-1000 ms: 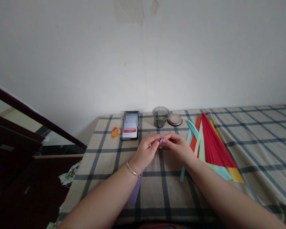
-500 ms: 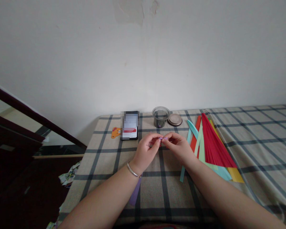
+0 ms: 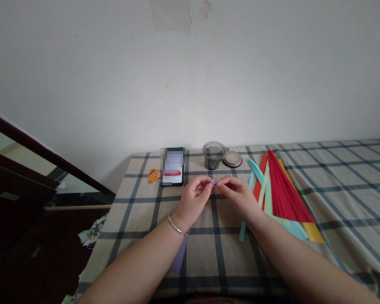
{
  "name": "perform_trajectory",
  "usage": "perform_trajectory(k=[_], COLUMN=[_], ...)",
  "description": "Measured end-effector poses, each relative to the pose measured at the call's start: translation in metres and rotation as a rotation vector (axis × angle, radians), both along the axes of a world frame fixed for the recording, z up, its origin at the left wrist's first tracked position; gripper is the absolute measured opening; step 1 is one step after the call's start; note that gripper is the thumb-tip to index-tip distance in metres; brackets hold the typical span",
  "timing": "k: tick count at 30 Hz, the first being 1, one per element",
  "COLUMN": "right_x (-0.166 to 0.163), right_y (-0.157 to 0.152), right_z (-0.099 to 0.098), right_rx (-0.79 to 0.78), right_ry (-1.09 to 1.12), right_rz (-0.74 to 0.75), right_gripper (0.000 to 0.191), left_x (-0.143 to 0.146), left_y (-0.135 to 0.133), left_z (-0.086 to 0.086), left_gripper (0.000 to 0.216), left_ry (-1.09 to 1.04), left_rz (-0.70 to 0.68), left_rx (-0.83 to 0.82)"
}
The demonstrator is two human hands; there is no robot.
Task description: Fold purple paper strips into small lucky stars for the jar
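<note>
Between my fingertips is a small piece of purple paper strip, mostly covered by the fingers. My left hand pinches it from the left, with a silver bangle on that wrist. My right hand pinches it from the right, thumb against index finger. The two hands nearly touch above the checked tablecloth. More purple strips lie partly under my left forearm. Beyond the hands stands a clear plastic cup with a small purple bit at its bottom.
Beside the cup rests a round lid. A phone with a blurred screen and a bear cutout are at the left. Fanned red paper strips lie over yellow, green, blue and orange ones at the right. A wall rises behind.
My right fingers have shifted slightly on the purple paper strip, and less of it shows between them. Everything else on the table stays put.
</note>
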State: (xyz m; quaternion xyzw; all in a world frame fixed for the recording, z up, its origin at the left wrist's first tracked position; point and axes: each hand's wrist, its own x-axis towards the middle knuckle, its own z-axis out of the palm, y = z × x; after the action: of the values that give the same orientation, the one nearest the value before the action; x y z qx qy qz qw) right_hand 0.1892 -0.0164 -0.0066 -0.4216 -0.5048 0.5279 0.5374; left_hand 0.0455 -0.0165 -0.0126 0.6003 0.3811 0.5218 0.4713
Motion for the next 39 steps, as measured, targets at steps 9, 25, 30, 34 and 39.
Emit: perform_trajectory(k=[9,25,30,34,39], right_x=[0.0006,0.0035,0.0028,0.0033,0.0033], right_y=[0.0003,0.0014,0.0019,0.0035,0.0038], right_z=[-0.0004,-0.0008,0.0006,-0.0013,0.0], right_rx=[-0.029,-0.317,-0.376,-0.356,-0.338], right_ry=[0.017,0.328,0.411,0.433,0.389], right_rz=[0.018,0.279,0.333,0.292,0.234], right_gripper=[0.02,0.025,0.022,0.02,0.021], left_x=[-0.0001,-0.0073,-0.0079,-0.0067,-0.0057], left_y=[0.0005,0.0046,0.0028,0.0019,0.0006], left_z=[0.0019,-0.002,0.0005,0.0045,0.0044], left_gripper=[0.015,0.016,0.02,0.02,0.02], left_ry=[-0.055,0.201,0.265,0.269,0.266], left_rz=[-0.037,0.12,0.128,0.11,0.11], left_rx=[-0.042,0.343,0.406,0.427,0.396])
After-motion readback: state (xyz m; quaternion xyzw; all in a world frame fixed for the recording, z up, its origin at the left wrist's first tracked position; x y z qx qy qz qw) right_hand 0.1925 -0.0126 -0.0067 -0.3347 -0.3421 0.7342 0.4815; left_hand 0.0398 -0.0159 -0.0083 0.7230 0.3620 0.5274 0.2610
